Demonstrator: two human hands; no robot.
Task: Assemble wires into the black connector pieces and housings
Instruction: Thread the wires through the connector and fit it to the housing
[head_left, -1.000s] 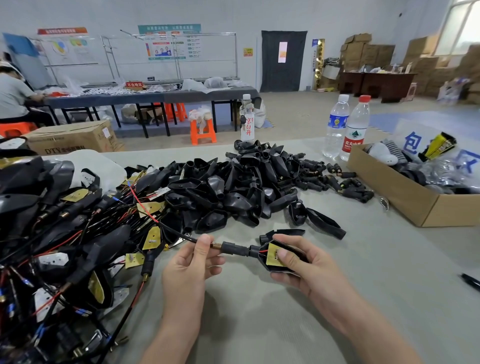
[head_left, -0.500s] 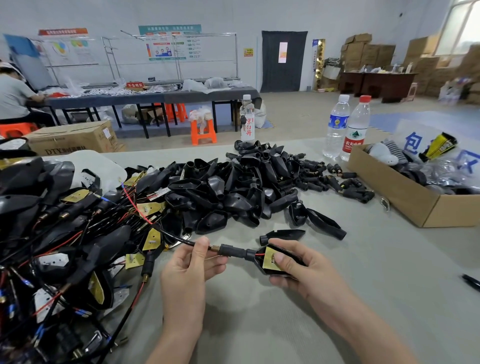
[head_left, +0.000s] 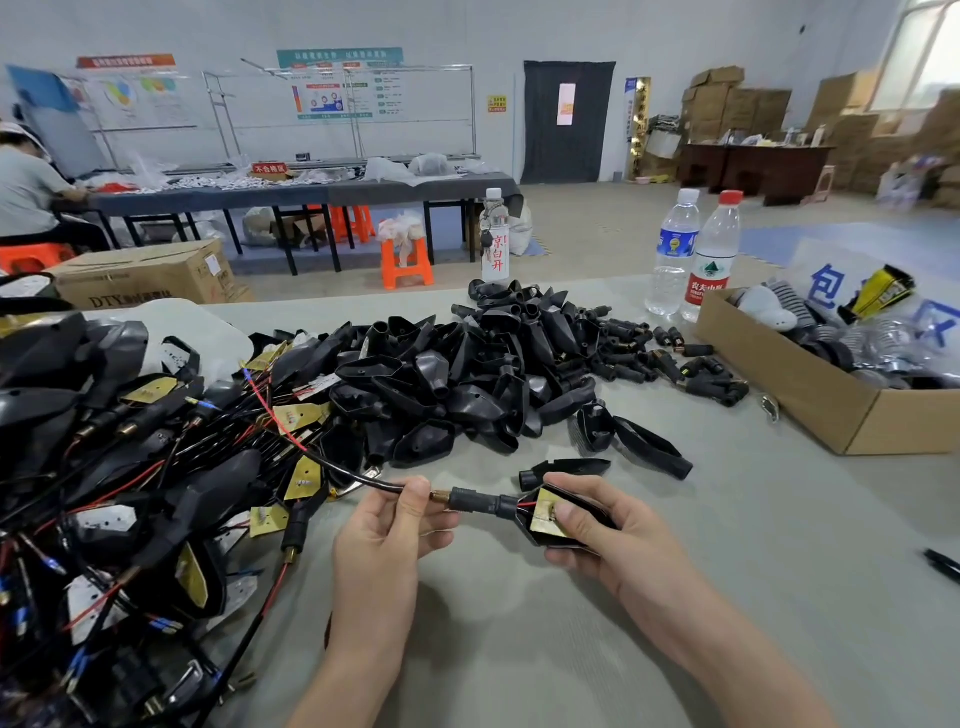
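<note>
To your right an open brown cardboard box (head_left: 810, 384) sits on the grey tabletop (head_left: 519, 649). Just beyond its far corner stand a clear white-capped plastic bottle (head_left: 674, 249) and a clear red-capped plastic bottle (head_left: 712, 260), side by side. A black pen (head_left: 943, 564) lies at the right edge. Farther off, an orange plastic stool (head_left: 407, 262) stands before a long grey-covered table (head_left: 291, 195)
</note>
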